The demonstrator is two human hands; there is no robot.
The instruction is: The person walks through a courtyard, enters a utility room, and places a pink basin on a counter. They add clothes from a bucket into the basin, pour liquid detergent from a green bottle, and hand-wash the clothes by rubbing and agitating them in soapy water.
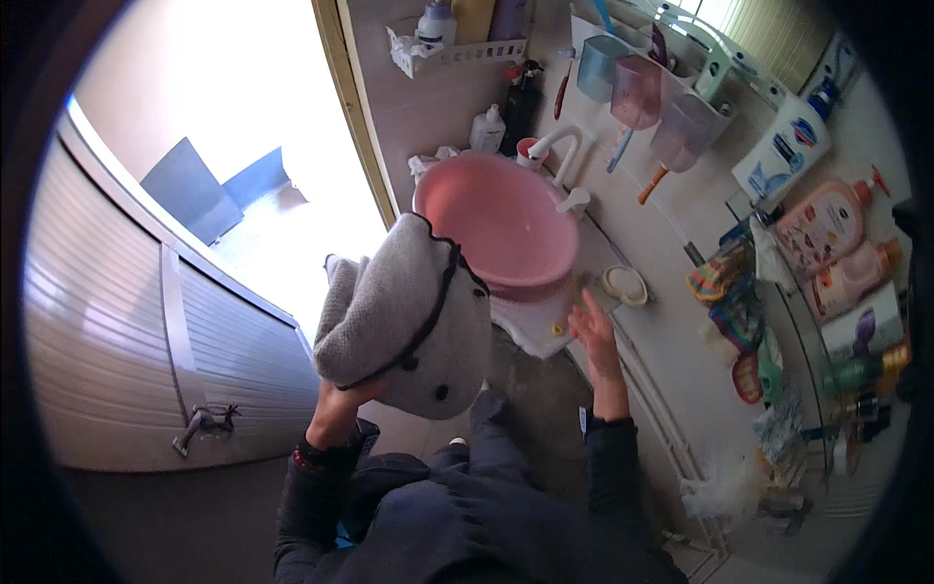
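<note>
A folded grey knitted cloth item [408, 321] with dark scalloped trim and black spots is in my left hand [343, 409], which grips its lower edge; most of the fingers are hidden by it. My right hand [597, 336] is raised beside the sink's front edge, fingers apart, with nothing held. Beyond both hands a pink plastic basin [503, 219] rests on the white sink [540, 328], and the knitted item overlaps the basin's near left rim in the view. The white faucet [565, 146] stands behind the basin. A soap dish [624, 285] lies right of it.
A partly open door [219, 321] is at the left. Toothbrush cups [636, 91] hang on the wall rack. Bottles [821, 226] and hanging cloths [730, 292] crowd the glass shelf at right. A white basket [467, 55] is fixed above the sink; pipes [657, 409] run along the right wall.
</note>
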